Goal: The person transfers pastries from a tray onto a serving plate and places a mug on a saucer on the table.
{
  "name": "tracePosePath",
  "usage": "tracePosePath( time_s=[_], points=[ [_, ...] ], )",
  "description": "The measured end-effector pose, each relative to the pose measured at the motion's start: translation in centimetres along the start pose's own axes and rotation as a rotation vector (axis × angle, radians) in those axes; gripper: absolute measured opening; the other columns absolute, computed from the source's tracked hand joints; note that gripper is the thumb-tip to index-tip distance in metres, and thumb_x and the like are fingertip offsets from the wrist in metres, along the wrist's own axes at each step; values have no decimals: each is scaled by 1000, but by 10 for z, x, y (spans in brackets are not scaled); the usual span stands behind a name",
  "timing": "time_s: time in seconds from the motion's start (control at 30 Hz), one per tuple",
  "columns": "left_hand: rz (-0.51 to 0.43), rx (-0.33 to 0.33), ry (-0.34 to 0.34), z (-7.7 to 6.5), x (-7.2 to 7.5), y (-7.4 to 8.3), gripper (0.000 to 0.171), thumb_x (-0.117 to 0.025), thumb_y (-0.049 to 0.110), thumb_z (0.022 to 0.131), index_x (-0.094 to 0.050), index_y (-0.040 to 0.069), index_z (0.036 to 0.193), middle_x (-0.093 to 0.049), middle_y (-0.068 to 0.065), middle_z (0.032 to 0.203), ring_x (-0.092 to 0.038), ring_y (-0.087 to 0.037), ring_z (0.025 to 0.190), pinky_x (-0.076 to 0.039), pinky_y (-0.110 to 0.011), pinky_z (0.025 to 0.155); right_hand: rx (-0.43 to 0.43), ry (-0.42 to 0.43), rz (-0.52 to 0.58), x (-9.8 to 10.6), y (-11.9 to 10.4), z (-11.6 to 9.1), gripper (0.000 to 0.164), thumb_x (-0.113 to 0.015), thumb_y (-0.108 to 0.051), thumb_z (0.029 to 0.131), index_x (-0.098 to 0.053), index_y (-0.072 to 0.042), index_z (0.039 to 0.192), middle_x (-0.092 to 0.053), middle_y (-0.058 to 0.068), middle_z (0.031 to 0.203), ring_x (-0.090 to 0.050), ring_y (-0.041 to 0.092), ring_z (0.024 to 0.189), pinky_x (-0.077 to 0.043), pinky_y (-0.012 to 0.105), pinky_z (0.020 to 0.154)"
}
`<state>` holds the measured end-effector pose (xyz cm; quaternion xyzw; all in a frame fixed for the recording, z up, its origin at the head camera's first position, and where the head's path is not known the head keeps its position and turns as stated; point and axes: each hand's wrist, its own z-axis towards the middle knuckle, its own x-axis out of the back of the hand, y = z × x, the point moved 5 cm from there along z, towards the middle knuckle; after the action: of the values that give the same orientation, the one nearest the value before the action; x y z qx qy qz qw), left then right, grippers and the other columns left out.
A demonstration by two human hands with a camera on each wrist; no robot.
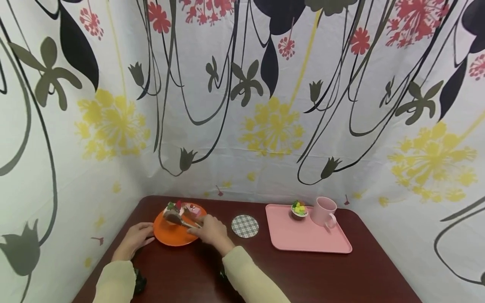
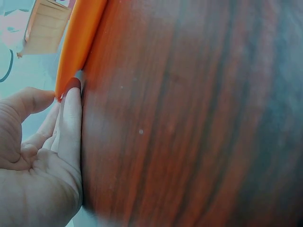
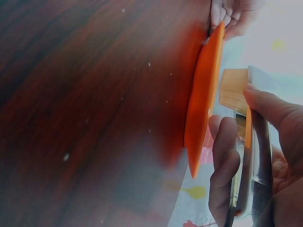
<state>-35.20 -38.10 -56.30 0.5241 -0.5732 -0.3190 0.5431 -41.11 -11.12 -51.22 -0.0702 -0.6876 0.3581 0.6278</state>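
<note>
Tongs (image 1: 182,221) are pinched by the right hand (image 1: 213,230) over what seem to be 2 cakes (image 1: 194,209) on the far-left orange plate (image 1: 171,238), whose left rim is pinched by the left hand (image 1: 136,237).

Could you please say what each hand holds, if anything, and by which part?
Right hand: tongs, by their arms. Left hand: plate, by its rim.

There are two grips, the left (image 1: 137,238) and the right (image 1: 211,229); one pair of tongs (image 1: 173,217); one plate (image 1: 170,240); at least two pieces of food (image 1: 193,208) about it, overlapping too much for a full count; one coaster (image 1: 245,226); one tray (image 1: 288,237); one mug (image 1: 323,211); one bowl (image 1: 299,213); one bench (image 1: 178,273).
</note>
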Motion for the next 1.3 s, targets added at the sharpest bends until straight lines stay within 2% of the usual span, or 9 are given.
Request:
tracePosePath(
  time_s=[0.2,0.47,0.67,0.93,1.13,1.3],
  points=[
    [-14,-1,5,2,-7,1,59,-51,28,115,-41,-13,156,-50,-37,155,-64,-39,133,-65,-34,98,-14,-7,-8,-3,1,3,60,-83,-59,90,-73,-31,142,-65,-7,80,-57,18,69,-42,34,60],
    [-13,-2,3,-1,-6,5,59,-50,27,115,-40,-13,157,-49,-38,156,-62,-41,136,-65,-35,99,-1,-21,-9,-5,-4,4,56,-83,-58,90,-74,-33,140,-77,-7,100,-58,17,74,-45,35,66],
    [-12,0,13,-4,-2,6,59,-51,28,115,-40,-13,156,-49,-38,155,-64,-38,133,-65,-35,99,-7,-28,-21,-7,-6,4,56,-84,-58,90,-75,-32,138,-77,-7,100,-57,15,76,-46,35,68],
    [-20,11,19,-7,-2,0,57,-50,27,116,-41,-12,157,-49,-37,156,-61,-41,137,-65,-35,99,11,-45,-19,-12,-9,6,53,-84,-56,90,-77,-31,136,-76,-7,96,-58,16,75,-46,34,66],
    [-19,-2,13,-8,-3,2,58,-51,28,115,-42,-12,156,-50,-36,155,-62,-40,136,-65,-36,101,-11,-37,-65,-11,-8,8,55,-86,-57,88,-78,-31,135,-79,-5,104,-63,17,78,-51,36,67],
    [-25,2,21,-7,-1,3,58,-52,29,115,-42,-11,156,-51,-35,155,-61,-41,138,-64,-38,102,-23,-49,-89,-10,-9,10,55,-85,-59,87,-77,-34,135,-80,-3,112,-65,17,84,-54,41,73]
  ],
)
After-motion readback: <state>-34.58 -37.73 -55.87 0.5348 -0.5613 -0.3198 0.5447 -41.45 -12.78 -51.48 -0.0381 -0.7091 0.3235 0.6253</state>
